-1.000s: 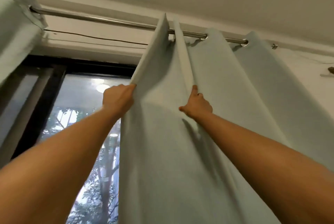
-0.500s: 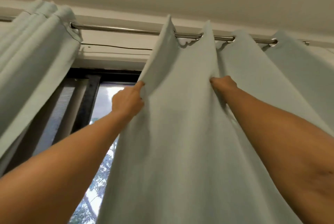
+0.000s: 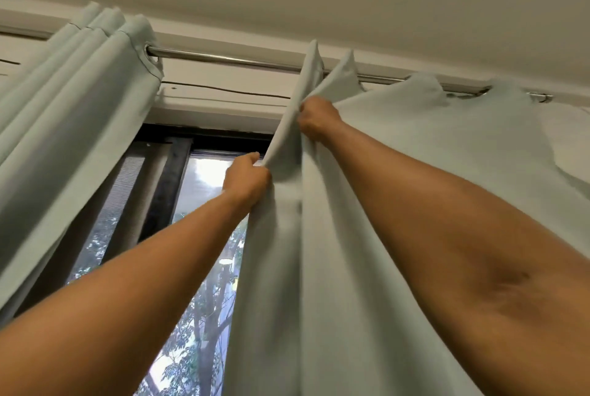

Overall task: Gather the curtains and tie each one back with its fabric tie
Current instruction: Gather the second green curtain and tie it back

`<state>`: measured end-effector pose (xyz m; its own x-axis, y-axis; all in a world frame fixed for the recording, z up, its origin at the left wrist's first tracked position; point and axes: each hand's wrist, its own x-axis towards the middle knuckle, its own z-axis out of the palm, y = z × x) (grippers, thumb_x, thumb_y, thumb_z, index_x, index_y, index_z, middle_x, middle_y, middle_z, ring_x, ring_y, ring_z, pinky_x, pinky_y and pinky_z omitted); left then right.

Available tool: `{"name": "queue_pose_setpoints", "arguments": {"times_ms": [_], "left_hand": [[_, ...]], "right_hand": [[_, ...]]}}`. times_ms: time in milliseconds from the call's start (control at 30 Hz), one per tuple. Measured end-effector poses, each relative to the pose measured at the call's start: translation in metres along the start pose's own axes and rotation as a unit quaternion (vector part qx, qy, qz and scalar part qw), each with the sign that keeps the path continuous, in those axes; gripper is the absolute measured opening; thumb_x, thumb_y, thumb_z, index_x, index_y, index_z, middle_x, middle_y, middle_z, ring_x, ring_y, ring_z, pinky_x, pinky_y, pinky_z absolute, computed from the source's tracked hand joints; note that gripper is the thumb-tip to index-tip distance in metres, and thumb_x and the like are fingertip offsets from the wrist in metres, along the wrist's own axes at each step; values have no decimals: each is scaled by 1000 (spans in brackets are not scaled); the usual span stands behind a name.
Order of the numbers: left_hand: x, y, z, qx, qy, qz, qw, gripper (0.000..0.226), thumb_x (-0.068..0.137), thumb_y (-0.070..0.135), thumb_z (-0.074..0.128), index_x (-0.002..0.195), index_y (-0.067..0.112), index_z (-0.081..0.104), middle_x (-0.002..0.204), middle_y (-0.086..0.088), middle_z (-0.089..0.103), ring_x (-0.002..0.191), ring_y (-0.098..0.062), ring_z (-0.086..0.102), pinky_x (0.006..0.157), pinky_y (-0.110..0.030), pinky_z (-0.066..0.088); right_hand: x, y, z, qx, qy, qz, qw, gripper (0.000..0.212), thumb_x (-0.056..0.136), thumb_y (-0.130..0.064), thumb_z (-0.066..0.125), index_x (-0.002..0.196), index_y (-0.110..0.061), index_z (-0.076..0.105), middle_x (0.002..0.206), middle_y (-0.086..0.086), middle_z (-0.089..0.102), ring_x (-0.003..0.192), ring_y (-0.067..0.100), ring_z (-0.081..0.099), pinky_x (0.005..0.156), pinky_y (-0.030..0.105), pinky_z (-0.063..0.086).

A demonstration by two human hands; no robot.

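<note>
The pale green fabric curtain (image 3: 431, 188), hung on the shiny metal rod (image 3: 223, 59), is pinched at its leading edge by the left hand (image 3: 247, 183) while the next fold is clutched by the right hand (image 3: 319, 119), apparently so that pleats are stacked together

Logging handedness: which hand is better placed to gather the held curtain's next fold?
Probably the right hand: it grips the pale green fabric curtain nearer its ungathered folds; the left hand holds the edge.

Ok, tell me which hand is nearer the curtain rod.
Right. The right hand grips a fold of the curtain just below the rod; the left hand grips its edge lower down, farther away.
</note>
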<state>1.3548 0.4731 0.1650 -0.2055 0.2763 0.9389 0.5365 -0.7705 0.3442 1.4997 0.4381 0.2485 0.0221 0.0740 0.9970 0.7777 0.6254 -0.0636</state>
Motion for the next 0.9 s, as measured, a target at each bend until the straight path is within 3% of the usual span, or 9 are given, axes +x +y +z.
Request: {"name": "queue_pose_setpoints", "arguments": {"times_ms": [100, 267, 367, 467, 533, 600, 700, 800, 900], "left_hand": [[-4, 6, 3, -74, 0, -9, 997, 50, 68, 10, 57, 116, 19, 68, 106, -9, 71, 95, -32, 67, 87, -47, 56], [-27, 39, 42, -145, 8, 18, 989, 26, 89, 4, 55, 110, 12, 69, 101, -12, 70, 85, -29, 66, 83, -42, 56], [-40, 66, 88, -129, -12, 20, 991, 32, 83, 31, 65, 111, 15, 65, 110, -8, 68, 95, -24, 64, 85, -40, 55], [-43, 87, 134, -50, -5, 23, 998, 94, 58, 64, 73, 139, 23, 45, 135, -6, 56, 120, -29, 56, 100, -49, 47], [-43, 100, 159, 2, 6, 16, 1000, 100, 70, 53, 77, 149, 23, 23, 147, -9, 42, 133, -32, 43, 108, -48, 39], [-38, 108, 181, 58, 4, 5, 998, 102, 77, 37, 78, 152, 22, 10, 149, -12, 38, 133, -34, 41, 106, -45, 38], [-36, 112, 209, 150, 26, 10, 988, 86, 89, 17, 63, 154, 20, 7, 142, -16, 43, 124, -34, 48, 96, -40, 43], [-39, 109, 224, 212, 59, 35, 975, 70, 92, 8, 47, 152, 18, 14, 140, -15, 45, 122, -35, 49, 93, -39, 44], [-35, 102, 224, 228, 74, 53, 969, 60, 91, 8, 44, 148, 17, 27, 133, -14, 51, 117, -35, 52, 92, -41, 45]], "right_hand": [[-2, -10, 0, 114, -90, -43, 989, 26, 89, -2, 42, 65, -10, 48, 68, 9, 45, 79, 28, 50, 57, 27, 43], [-28, 63, -10, 61, -211, 18, 975, 15, 91, -5, 45, 96, -7, 60, 90, 16, 57, 70, 26, 57, 52, 31, 52], [-39, 110, -26, 113, -258, 55, 958, 23, 96, -23, 47, 106, -6, 59, 91, 13, 59, 67, 21, 57, 58, 31, 50], [-38, 165, -46, 92, -125, 84, 984, 48, 95, -46, 42, 117, -8, 59, 108, 12, 63, 93, 29, 60, 77, 37, 49], [-34, 208, -62, -68, 61, 76, 993, 44, 94, -41, 43, 124, -10, 54, 128, 13, 53, 117, 32, 48, 90, 40, 42], [-30, 256, -81, -149, 141, 99, 974, 48, 91, -34, 49, 133, -12, 40, 141, 13, 37, 129, 32, 32, 99, 46, 34], [-23, 319, -102, -81, 102, 227, 965, 85, 84, -48, 60, 147, -12, 16, 153, 15, 16, 139, 36, 15, 108, 56, 23], [-14, 352, -101, 50, 28, 302, 951, 115, 73, -57, 70, 149, -11, -4, 154, 19, 12, 140, 39, 18, 110, 56, 23], [-16, 362, -89, 22, -42, 267, 962, 92, 82, -30, 70, 147, -7, 10, 142, 20, 38, 129, 37, 40, 99, 42, 39]]}}
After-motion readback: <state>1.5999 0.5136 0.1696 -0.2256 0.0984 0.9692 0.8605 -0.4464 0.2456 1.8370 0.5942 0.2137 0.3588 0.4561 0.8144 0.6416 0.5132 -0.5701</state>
